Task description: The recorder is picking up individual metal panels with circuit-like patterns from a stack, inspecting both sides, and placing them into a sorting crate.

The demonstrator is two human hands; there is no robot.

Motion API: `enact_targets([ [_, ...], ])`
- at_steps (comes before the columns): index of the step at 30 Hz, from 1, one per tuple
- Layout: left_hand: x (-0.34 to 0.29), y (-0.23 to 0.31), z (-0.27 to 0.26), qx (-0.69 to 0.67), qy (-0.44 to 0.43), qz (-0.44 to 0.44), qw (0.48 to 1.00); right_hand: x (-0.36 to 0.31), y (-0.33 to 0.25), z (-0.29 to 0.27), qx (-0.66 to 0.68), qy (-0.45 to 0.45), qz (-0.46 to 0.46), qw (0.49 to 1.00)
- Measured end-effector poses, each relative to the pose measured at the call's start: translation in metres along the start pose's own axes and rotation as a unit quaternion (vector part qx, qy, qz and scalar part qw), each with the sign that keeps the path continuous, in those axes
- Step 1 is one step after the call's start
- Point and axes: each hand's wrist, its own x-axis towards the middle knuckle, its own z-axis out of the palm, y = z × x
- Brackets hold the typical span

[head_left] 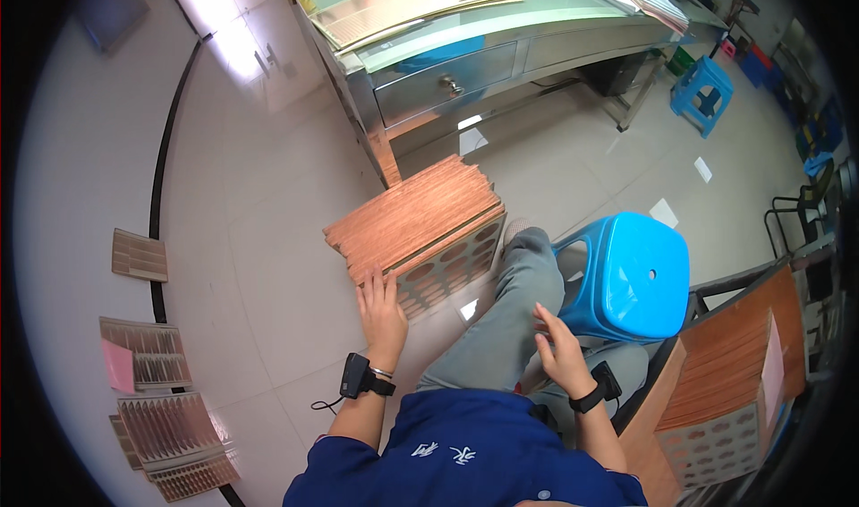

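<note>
A thick stack of thin copper-coloured sheets (420,212) stands on the floor ahead of me, its edges uneven. On its near side is a grey panel with rows of oval holes (452,265). My left hand (383,306) touches the stack's near left corner, fingers stretched out. My right hand (562,353) hovers over my legs, holding nothing, its fingers apart. Beside it on the right stands a blue plastic stool (646,274).
A metal desk with a drawer (447,82) stands ahead, bearing flat copper-coloured sheets (403,10) and papers. Another sheet stack (725,373) sits at my right. Several panels (170,426) lean against the left wall. A second blue stool (702,95) is farther right.
</note>
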Motion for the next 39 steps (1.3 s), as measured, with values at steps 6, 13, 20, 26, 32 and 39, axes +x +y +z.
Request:
enact_targets([
  [6,-0.009,-0.006,-0.013,-0.065,-0.088,-0.015,0.994,0.016,-0.010,0.025,0.053,-0.093,0.018,0.994],
  [13,-0.016,-0.036,-0.014,-0.236,-0.204,-0.025,0.950,0.019,-0.015,0.048,0.063,-0.174,0.028,0.982],
  [20,-0.024,-0.017,-0.017,-0.218,-0.205,0.074,0.951,0.009,0.017,0.063,0.154,-0.167,0.095,0.969],
  [26,0.003,0.054,-0.024,-0.211,-0.204,0.145,0.945,0.055,-0.014,0.064,0.341,-0.112,0.307,0.881],
  [32,0.016,0.096,-0.019,-0.233,-0.212,0.122,0.941,0.090,-0.001,0.067,0.329,-0.039,0.347,0.878],
  [39,0.036,0.120,-0.016,-0.220,-0.248,0.091,0.939,0.122,0.013,0.049,0.291,-0.042,0.375,0.879],
])
